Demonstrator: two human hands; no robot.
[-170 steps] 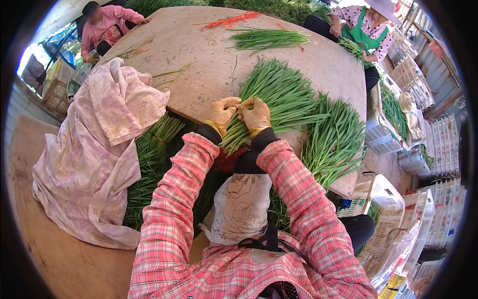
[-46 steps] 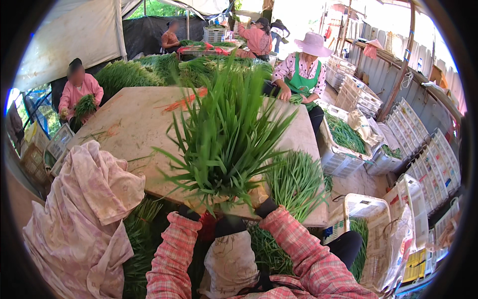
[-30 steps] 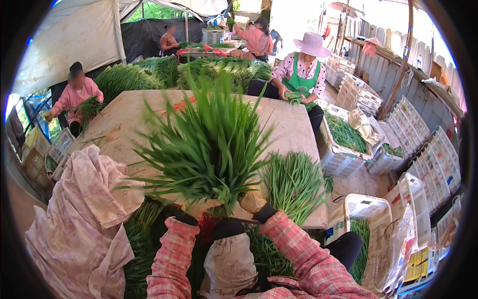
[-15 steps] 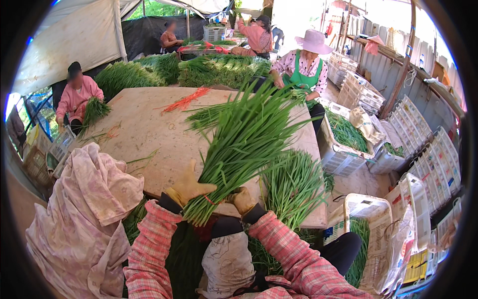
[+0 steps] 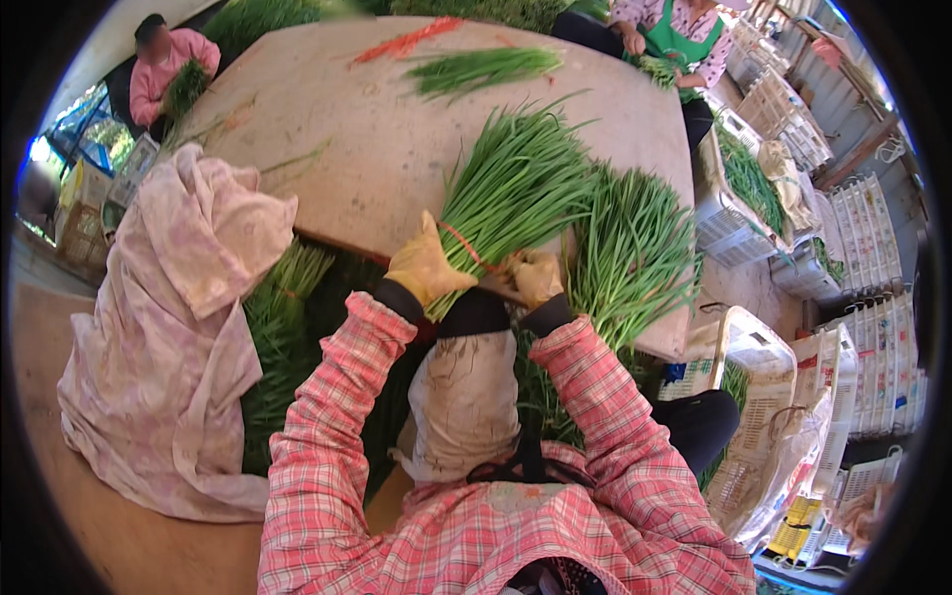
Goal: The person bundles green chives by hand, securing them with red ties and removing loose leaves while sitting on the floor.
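Note:
My left hand [image 5: 429, 263], in a yellowish work glove, is wrapped round the lower end of a bunch of garlic chives [image 5: 521, 183]. Its leaves point away from me over the table's near edge. A thin red tie [image 5: 459, 241] crosses the stalks and runs toward my right hand [image 5: 535, 276], gloved too, whose closed fingers pinch its end at the bunch's right side. Beside that hand a loose pile of chives [image 5: 635, 248] lies on the table.
The wooden table [image 5: 337, 129] carries another small chive bunch [image 5: 486, 69] and red ties [image 5: 407, 42]. A cloth-covered heap [image 5: 178, 327] stands at my left. White crates [image 5: 739, 357] line the right. Two co-workers sit across, a person in pink [image 5: 164, 74] and one in a green apron [image 5: 684, 45].
The view has tipped downward. The bunch, which stood raised over the table, now lies lower and flatter, and the red tie shows stretched across it toward my right hand.

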